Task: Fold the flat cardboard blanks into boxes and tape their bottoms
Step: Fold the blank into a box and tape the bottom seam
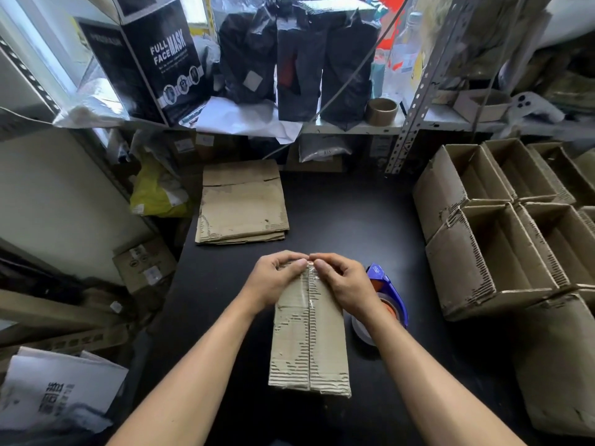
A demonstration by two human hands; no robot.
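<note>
Under both hands, the box far edge.

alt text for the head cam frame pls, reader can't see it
Both hands, left hand and right hand, press the far end of a clear tape strip onto a cardboard box on a black table. A tape dispenser lies right of it, flat blanks behind, finished boxes at right.
</note>
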